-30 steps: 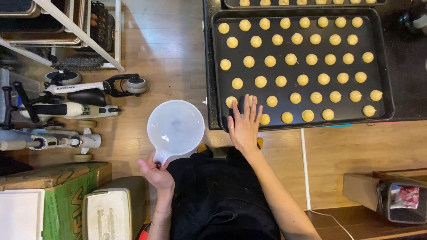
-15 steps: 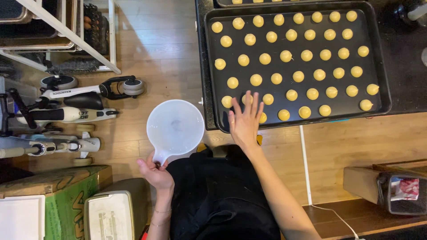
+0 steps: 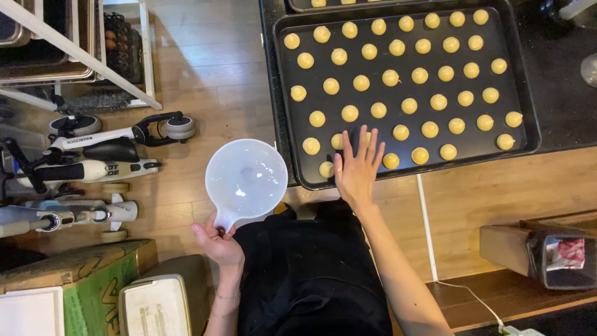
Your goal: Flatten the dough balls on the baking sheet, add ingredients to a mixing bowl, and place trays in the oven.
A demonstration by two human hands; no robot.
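Left hand (image 3: 216,241) grips the empty white bowl (image 3: 246,178) by its handle, beside the tray (image 3: 528,118); right hand (image 3: 357,168) lies flat, fingers spread, on dough balls (image 3: 390,160) — likely soft, easily dented.

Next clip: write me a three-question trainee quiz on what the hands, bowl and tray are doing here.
1. True or false: the left hand holds the white bowl by its handle.
2. Where does the right hand rest?
A. flat on the near edge of the black tray
B. inside the bowl
C. on the green box
3. Fill in: the tray carries rows of round yellow ____.

Key:
1. True; the bowl looks empty.
2. A; its fingers spread over the dough balls in the nearest rows.
3. dough balls.
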